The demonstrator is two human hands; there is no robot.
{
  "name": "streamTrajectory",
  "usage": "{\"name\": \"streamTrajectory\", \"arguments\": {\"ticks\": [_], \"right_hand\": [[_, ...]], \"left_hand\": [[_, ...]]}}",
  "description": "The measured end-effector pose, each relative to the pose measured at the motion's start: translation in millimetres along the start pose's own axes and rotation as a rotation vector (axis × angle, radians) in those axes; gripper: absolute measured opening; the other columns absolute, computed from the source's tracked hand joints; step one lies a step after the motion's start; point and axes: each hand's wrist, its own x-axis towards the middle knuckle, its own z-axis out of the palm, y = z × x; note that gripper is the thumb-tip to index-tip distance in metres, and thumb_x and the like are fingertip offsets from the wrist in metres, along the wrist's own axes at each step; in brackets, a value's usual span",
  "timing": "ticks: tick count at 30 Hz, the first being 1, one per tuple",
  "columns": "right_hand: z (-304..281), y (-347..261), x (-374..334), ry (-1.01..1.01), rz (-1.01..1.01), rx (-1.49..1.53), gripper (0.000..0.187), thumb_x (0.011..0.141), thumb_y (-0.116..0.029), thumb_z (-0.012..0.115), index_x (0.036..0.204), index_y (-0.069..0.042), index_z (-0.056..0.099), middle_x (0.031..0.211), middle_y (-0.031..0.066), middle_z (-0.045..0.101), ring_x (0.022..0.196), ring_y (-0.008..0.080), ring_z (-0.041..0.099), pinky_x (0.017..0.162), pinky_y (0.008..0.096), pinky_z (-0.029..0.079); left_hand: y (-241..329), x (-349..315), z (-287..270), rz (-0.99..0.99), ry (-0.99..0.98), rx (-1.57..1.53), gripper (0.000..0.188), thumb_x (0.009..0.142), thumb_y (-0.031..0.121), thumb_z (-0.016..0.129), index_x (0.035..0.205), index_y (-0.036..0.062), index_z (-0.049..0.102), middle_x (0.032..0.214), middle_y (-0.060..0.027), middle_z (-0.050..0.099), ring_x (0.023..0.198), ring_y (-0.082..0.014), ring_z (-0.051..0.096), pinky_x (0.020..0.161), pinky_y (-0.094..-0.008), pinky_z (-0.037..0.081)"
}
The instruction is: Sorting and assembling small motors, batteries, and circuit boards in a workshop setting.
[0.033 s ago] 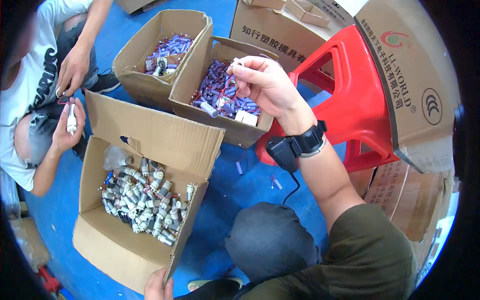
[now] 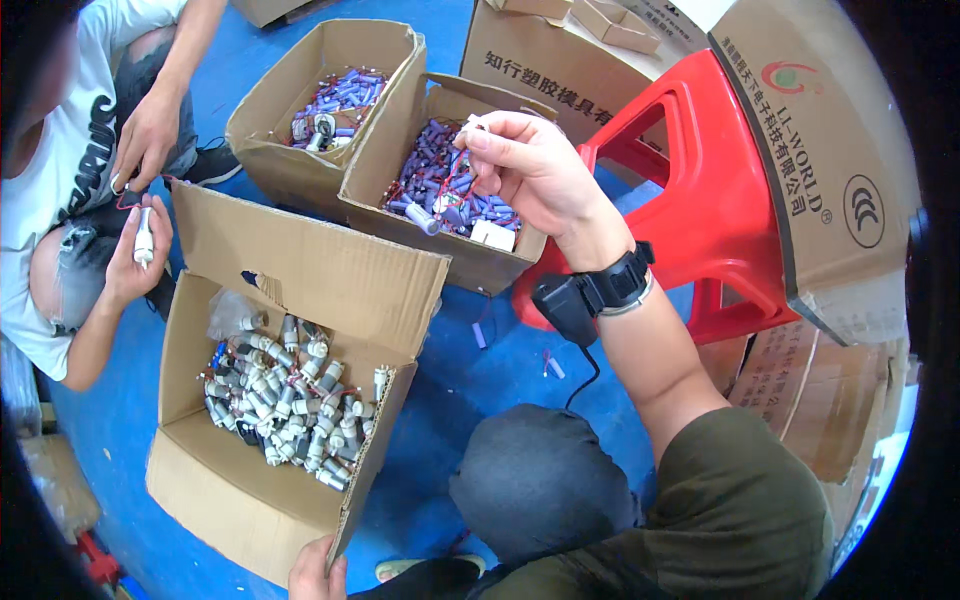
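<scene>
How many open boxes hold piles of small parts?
3: the near box at the left hand, the middle box behind the right hand, and the far box left of the middle one. Others may be hidden.

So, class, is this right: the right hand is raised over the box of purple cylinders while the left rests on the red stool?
No: the left hand is at the near corner of the box of grey-and-white parts, as the head view shows. The rest stands.
</scene>
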Motion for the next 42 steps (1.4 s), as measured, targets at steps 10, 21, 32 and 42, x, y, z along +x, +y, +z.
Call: {"name": "streamTrajectory", "arguments": {"ticks": [10, 21, 32, 42], "right_hand": [[12.0, -1.9, -17.0, -0.179, -0.044, 0.235, 0.013, 0.083, -0.015, 0.057, 0.087, -0.002, 0.058, 0.064, 0.0004, 0.056, 0.055, 0.0074, 0.052, 0.050, 0.0192, 0.043], [35.1, 14.1, -25.9, -0.509, -0.166, 0.700, 0.021, 0.091, -0.026, 0.042, 0.090, -0.008, 0.052, 0.064, -0.0044, 0.043, 0.057, 0.0069, 0.039, 0.056, 0.0235, 0.036], [41.6, 23.0, -28.0, -0.555, -0.097, 0.795, 0.025, 0.092, -0.030, 0.037, 0.086, -0.011, 0.051, 0.061, -0.0058, 0.039, 0.054, 0.0059, 0.034, 0.055, 0.0222, 0.033], [18.9, 30.3, -23.9, -0.369, -0.141, 0.704, 0.020, 0.091, -0.028, 0.041, 0.086, -0.011, 0.051, 0.062, -0.0051, 0.042, 0.055, 0.0057, 0.038, 0.056, 0.0229, 0.036]], "left_hand": [[-1.6, -4.0, 5.7, 0.040, 0.005, -0.040, 0.027, 0.084, 0.007, 0.048, 0.110, -0.0003, 0.050, 0.097, -0.0223, 0.054, 0.090, -0.0379, 0.052, 0.078, -0.0382, 0.043], [0.1, -1.9, 5.3, 0.026, -0.010, -0.020, 0.027, 0.083, 0.007, 0.049, 0.109, -0.0001, 0.050, 0.096, -0.0229, 0.054, 0.089, -0.0385, 0.052, 0.076, -0.0387, 0.043], [3.1, 2.6, -0.3, 0.012, -0.011, -0.057, 0.025, 0.083, 0.006, 0.049, 0.106, -0.0014, 0.051, 0.094, -0.0218, 0.054, 0.087, -0.0370, 0.052, 0.077, -0.0379, 0.042], [1.3, 6.6, -0.3, 0.021, -0.021, -0.063, 0.023, 0.083, 0.006, 0.048, 0.105, -0.0020, 0.050, 0.094, -0.0219, 0.053, 0.087, -0.0367, 0.051, 0.076, -0.0378, 0.042]]}}
